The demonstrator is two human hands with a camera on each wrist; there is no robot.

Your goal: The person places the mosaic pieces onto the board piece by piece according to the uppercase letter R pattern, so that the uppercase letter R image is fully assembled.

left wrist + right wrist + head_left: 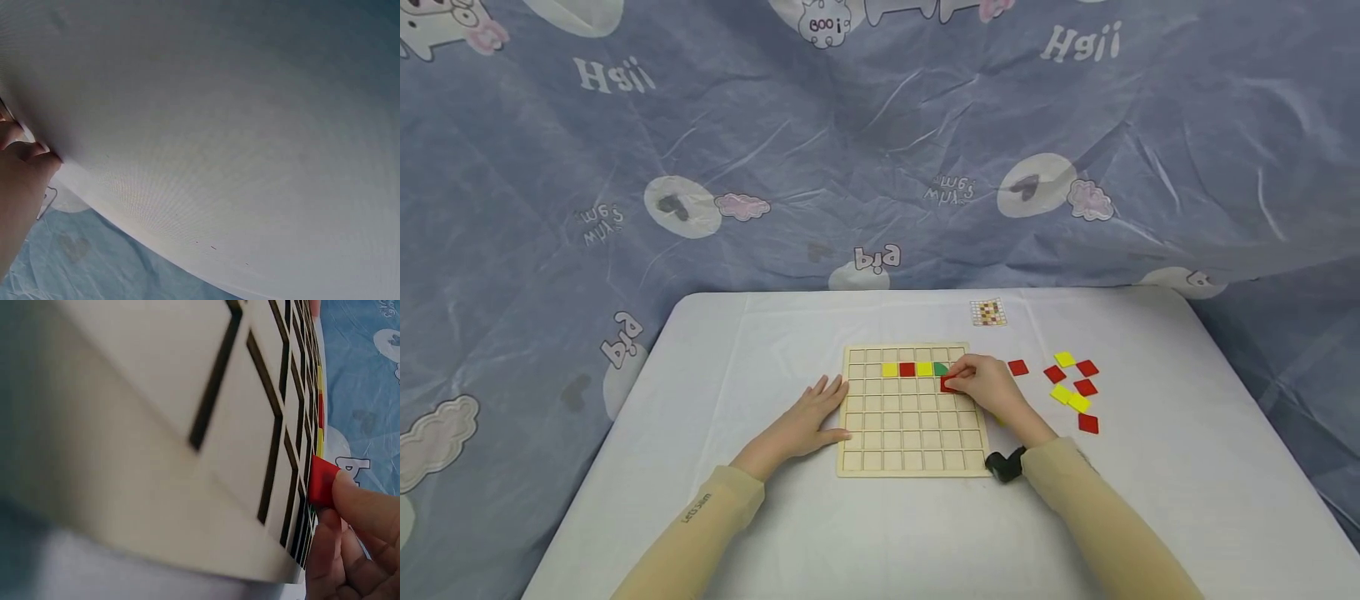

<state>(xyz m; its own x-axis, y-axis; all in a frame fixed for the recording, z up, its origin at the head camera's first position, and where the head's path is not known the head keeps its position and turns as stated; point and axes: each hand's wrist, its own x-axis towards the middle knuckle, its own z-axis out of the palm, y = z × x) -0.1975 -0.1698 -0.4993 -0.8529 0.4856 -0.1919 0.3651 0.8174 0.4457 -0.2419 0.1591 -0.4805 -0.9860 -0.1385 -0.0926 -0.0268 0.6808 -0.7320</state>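
I see my right hand [992,385] pinching a red tile [948,384] over the grid board [910,450], just below the green tile [942,368] it half hides. My left hand [808,417] rests flat, fingers straight, against the board's left edge. Loose red and yellow tiles [1075,387] lie to the right, a pattern card [988,312] beyond. The left wrist view shows mostly table [237,125].

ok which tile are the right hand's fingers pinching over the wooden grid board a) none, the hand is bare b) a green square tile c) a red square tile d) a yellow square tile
c: the right hand pinches a red square tile at its fingertips over the wooden grid board, just below the row with yellow, red, yellow and green tiles already set.
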